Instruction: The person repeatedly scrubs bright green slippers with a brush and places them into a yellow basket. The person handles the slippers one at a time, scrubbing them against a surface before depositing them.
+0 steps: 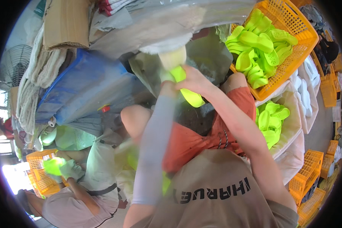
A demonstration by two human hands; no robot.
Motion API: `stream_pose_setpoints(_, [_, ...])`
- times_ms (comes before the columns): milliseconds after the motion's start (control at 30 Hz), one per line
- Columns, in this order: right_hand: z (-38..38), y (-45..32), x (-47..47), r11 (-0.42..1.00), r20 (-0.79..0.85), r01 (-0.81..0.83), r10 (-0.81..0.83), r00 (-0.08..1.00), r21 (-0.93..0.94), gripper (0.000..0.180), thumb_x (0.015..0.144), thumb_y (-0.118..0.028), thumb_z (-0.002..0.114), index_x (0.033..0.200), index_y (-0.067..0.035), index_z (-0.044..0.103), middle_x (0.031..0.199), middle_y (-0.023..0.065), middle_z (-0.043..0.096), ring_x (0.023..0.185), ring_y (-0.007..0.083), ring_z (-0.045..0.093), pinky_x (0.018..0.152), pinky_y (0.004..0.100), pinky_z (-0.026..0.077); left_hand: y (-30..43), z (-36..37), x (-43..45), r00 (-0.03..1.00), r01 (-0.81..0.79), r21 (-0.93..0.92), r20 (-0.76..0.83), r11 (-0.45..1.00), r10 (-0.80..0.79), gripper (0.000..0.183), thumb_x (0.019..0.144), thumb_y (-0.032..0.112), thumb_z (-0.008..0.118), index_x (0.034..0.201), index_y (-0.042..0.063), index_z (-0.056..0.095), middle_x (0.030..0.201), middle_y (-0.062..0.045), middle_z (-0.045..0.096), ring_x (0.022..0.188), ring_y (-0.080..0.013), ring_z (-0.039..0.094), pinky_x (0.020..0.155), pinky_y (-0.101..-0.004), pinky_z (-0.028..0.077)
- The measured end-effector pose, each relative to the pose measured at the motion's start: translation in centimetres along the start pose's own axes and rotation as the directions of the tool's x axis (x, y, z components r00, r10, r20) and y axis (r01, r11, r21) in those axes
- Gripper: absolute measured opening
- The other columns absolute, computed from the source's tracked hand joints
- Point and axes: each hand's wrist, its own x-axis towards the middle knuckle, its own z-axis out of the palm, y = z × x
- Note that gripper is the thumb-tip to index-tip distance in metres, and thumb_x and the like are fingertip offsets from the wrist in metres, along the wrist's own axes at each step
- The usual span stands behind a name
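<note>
A neon-yellow moulded shoe piece (192, 97) is held out before me, its upper end against a pale cylindrical wheel or roller (173, 57) under a fluffy white rim. My right hand (195, 81) is closed round the middle of the piece. My left hand (166, 76), gloved and blurred below a grey sleeve, is at the piece's far left side; its fingers are mostly hidden. Many like pieces (256, 42) fill an orange plastic crate (299, 37) at the upper right. More yellow pieces (270, 119) lie on pale cloth beside my right thigh.
A blue plastic sheet or tub (88, 82) stands at the left. Nearby, a co-worker's gloved hands (71, 169) hold a yellow piece by another orange crate (40, 173). Cardboard (65, 25) is at the upper left. Stacked orange crates (306, 168) stand at the right.
</note>
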Motion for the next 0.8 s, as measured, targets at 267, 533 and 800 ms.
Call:
stream_pose_setpoints(267, [-1.3,-0.6,-8.2,0.599,0.175,-0.414,0.417,0.892,0.685,0.055,0.087,-0.011,0.075,0.133,0.01,0.054,0.123,0.0153,0.068,0.112,0.0241,0.068,0.099,0.0364,0.053,2.4,1.1,-5.8,0.983,0.047,-0.263,0.185,0.964,0.003,0.036,0.108,0.031,0.048,0.13,0.005,0.059,0.12,-0.012,0.069,0.107,-0.0252,0.067,0.094,-0.0356,0.055])
stream_pose_setpoints(533, [1.6,-2.3,-2.5,0.194,0.288,-0.395,0.421,0.86,0.898,0.033,0.09,-0.005,0.072,0.116,0.013,0.064,0.114,0.0178,0.071,0.101,0.0244,0.07,0.088,0.037,0.056,5.2,-2.0,-2.0,0.832,-0.191,0.835,-0.142,0.517,0.537,0.052,0.109,0.042,0.043,0.101,-0.002,0.071,0.09,-0.015,0.073,0.082,-0.0226,0.068,0.072,-0.0378,0.053])
stream_pose_setpoints(800, [1.7,-1.3,-2.9,0.269,0.245,-0.355,0.368,0.897,0.895,0.042,0.094,-0.014,0.069,0.123,0.015,0.06,0.118,0.0201,0.07,0.105,0.0274,0.071,0.092,0.039,0.057,4.0,-3.1,-3.2,0.883,-0.296,0.693,-0.063,0.657,0.465,0.034,0.105,0.02,0.05,0.132,0.002,0.059,0.108,-0.015,0.072,0.093,-0.03,0.07,0.079,-0.0419,0.055])
